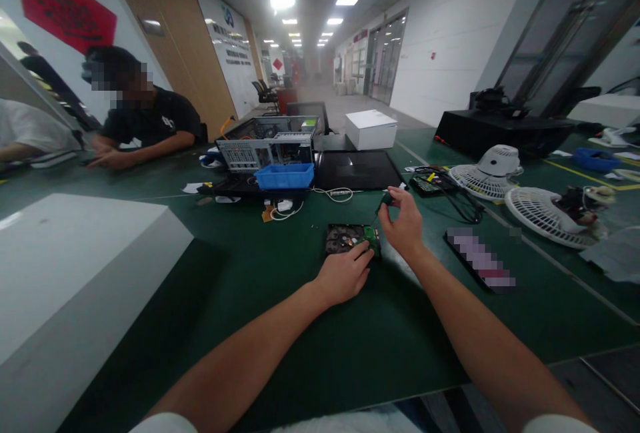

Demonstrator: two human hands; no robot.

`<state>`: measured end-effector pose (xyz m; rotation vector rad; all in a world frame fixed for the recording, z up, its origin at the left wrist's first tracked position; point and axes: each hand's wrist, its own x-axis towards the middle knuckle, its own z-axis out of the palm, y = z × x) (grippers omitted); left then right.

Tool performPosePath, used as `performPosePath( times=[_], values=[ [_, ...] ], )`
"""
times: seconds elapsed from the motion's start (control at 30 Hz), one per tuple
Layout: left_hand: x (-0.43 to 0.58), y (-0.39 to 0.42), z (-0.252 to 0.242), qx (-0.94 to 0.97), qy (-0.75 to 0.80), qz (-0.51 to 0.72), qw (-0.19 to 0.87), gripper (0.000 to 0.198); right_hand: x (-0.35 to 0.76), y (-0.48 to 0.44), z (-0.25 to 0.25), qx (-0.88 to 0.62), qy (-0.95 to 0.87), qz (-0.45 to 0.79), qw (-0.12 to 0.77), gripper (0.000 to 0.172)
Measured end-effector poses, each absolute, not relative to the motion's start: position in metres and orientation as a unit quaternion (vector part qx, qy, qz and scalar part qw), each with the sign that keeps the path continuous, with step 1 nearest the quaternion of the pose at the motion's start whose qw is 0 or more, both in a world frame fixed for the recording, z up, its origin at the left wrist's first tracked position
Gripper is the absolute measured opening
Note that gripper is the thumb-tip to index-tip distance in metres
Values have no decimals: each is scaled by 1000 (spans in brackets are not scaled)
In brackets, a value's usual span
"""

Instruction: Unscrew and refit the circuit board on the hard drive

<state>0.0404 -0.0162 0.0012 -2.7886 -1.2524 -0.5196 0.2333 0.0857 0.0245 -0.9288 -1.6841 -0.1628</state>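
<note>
A hard drive [340, 236] lies on the green table in front of me, its green circuit board [371, 235] facing up at the right end. My left hand [345, 275] holds the drive at its near edge, with the fingertips resting on the board. In my right hand [404, 223] a screwdriver [385, 201] with a dark green handle is pinched between thumb and fingers. Its thin shaft slants down to the board; whether the tip sits in a screw is too small to tell.
An opened computer case [267, 149] stands beyond, with a blue tray [285, 177] before it. A black panel [357, 170] and white box [371, 129] are nearby. Fan parts [543, 214] and a phone [477, 259] lie right. A large white block [85, 253] is left; a person [150, 116] sits behind.
</note>
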Motion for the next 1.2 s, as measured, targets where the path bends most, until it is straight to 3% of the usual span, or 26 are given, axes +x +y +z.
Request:
performPosePath(
  times=[1.2],
  values=[
    [41,-17,0,-887,-414,-206,13,39,230,82,21,-421,-714,-33,558,39]
  ],
)
